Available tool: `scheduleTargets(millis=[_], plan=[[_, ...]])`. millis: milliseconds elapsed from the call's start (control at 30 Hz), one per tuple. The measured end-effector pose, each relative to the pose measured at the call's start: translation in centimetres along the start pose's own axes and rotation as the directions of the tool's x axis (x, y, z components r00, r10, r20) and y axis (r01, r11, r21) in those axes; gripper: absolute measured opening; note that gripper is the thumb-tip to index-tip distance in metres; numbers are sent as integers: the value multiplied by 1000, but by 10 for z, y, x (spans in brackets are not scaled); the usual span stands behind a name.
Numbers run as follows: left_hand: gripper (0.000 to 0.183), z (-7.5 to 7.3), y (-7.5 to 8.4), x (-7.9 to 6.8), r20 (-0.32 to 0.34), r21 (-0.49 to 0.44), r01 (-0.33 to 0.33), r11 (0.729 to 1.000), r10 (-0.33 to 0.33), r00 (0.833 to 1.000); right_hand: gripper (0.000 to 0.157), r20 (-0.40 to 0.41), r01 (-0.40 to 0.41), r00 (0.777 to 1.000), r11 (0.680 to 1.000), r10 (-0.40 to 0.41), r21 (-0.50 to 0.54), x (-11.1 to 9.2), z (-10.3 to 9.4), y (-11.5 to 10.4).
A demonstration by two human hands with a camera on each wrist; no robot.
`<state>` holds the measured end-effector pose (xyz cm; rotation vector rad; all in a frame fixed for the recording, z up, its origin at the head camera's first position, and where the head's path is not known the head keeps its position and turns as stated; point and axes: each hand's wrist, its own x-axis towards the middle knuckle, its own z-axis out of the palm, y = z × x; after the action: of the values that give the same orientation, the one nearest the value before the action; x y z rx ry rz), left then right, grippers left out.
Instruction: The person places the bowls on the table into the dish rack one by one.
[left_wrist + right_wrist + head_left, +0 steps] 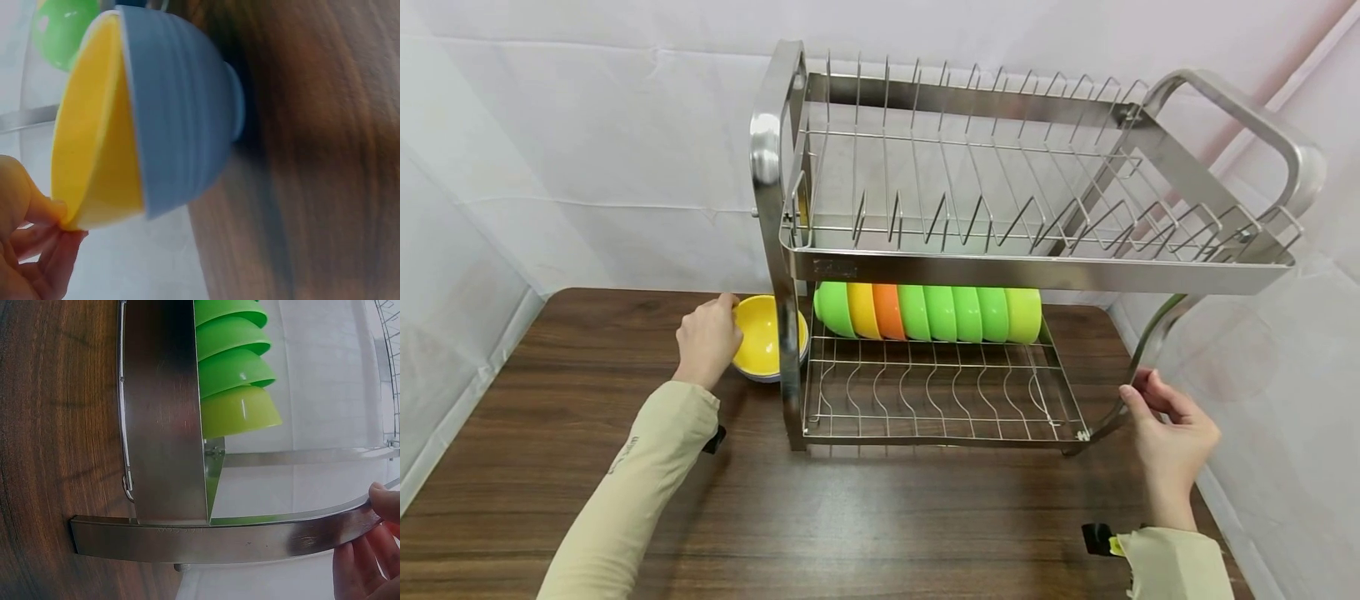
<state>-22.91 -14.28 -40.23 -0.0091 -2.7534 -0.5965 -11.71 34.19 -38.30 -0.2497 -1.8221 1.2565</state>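
On the left of the rack, my left hand (709, 337) pinches the rim of a yellow bowl (94, 137). That bowl sits tilted inside a blue-grey bowl (181, 112), which rests on the table. My right hand (1172, 425) grips the right front leg of a two-tier metal dish rack (269, 540), thumb on one side and fingers on the other. Along the back of the rack's lower tier stands a row of bowls on edge, several green (942, 314), plus an orange bowl (889, 312) and a yellow-green bowl (1024, 315) at the right end.
The rack's upper tier (1045, 273) of wire slots overhangs the lower one. Its left upright (771, 217) stands close beside the nested bowls and partly covers them in the head view. Dark wooden table (865, 525) lies in front; white sheeting (587, 167) hangs behind and at the sides.
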Motion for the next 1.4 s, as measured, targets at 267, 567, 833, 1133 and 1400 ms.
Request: scheduleTargets(millis=[267, 567, 833, 1133, 1400], plan=[[20, -24, 1, -2, -112, -31, 3, 1000, -7, 994, 33, 62, 69, 995, 980, -82, 186, 17, -15, 90], [19, -55, 1, -27, -205, -54, -67, 996, 55, 977, 34, 12, 5, 1000, 969, -9, 248, 19, -11, 94], [15, -76, -4, -61, -195, -10, -114, 993, 110, 975, 33, 19, 0, 1000, 966, -5, 260, 16, -9, 84], [12, -75, -1, -99, -42, -5, -143, 990, 143, 989, 28, 12, -66, 998, 997, 66, 48, -1, 1, 5], [13, -62, 22, -125, 65, -19, -159, 987, 160, 985, 38, 90, 86, 994, 943, -60, -320, -17, -1, -10]])
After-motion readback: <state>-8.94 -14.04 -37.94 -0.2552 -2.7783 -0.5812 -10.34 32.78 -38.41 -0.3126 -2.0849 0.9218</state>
